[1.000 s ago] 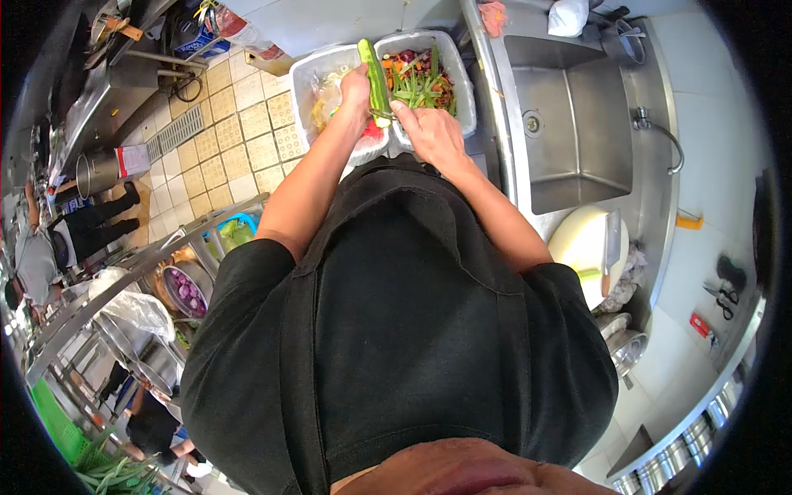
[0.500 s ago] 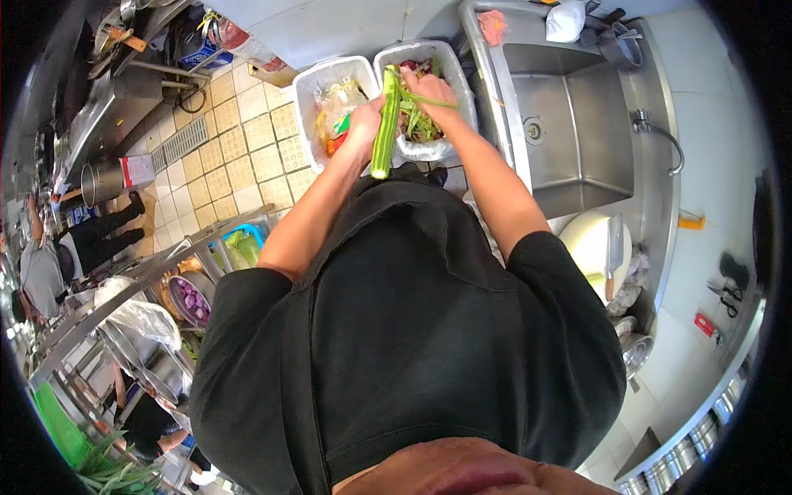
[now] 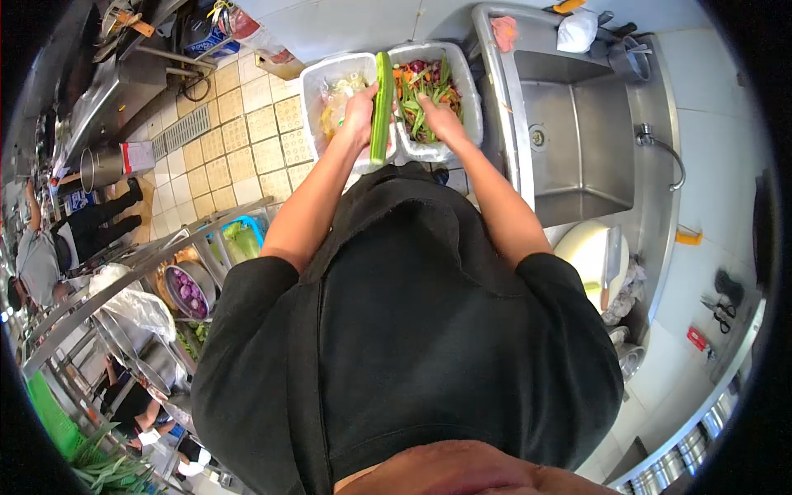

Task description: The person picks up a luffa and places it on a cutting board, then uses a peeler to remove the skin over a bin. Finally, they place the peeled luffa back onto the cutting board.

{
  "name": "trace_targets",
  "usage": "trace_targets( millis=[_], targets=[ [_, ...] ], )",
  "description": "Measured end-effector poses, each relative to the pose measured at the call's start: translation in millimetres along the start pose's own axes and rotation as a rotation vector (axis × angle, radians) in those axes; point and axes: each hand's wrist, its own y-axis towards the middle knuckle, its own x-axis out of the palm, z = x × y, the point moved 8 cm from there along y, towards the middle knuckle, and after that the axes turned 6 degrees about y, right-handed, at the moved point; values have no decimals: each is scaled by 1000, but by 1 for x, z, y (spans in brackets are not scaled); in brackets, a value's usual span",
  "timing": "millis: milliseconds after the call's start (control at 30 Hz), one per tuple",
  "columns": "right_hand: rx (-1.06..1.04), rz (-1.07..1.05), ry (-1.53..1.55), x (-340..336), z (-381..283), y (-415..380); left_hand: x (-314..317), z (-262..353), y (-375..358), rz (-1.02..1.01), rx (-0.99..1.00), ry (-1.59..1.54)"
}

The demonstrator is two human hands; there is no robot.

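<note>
My left hand [image 3: 359, 114] is closed around a long, ridged green gourd [image 3: 381, 111], which stands nearly upright in the view between two white bins. My right hand [image 3: 440, 120] is over the right bin [image 3: 473, 107], a little to the right of the gourd and apart from it. Its fingers are curled; whatever they hold is hidden. Inside that bin lie green peel strips [image 3: 429, 128] with orange and dark red scraps. The left bin [image 3: 310, 82] contains clear plastic and pale waste, partly covered by my left hand.
A steel sink [image 3: 577, 140] with a tap [image 3: 660, 147] is at the right. Near it a cleaver [image 3: 611, 260] lies on a round cutting board [image 3: 577, 247]. At left, a rack holds a bowl of purple vegetables [image 3: 188, 289]. Another person [image 3: 40, 256] stands beyond.
My right hand has drawn away from the gourd and lowered over the right bin. The long green strip across that hand is no longer visible there. The gourd is still in my left hand.
</note>
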Motion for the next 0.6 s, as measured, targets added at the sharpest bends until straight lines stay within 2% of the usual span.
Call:
trace_targets(
  millis=[100,233,433,600],
  targets=[
    [-163,-76,-89,-32,-77,-83,-10,-9,31,0,1,45],
    [-380,-18,-147,-52,-116,-133,-1,-3,32,103,21,119],
    [-406,31,-142,-57,-109,-136,0,-6,36,172,0,67],
    [-334,-35,-153,-47,-96,-128,-3,-9,38,201,13,118]
  ],
)
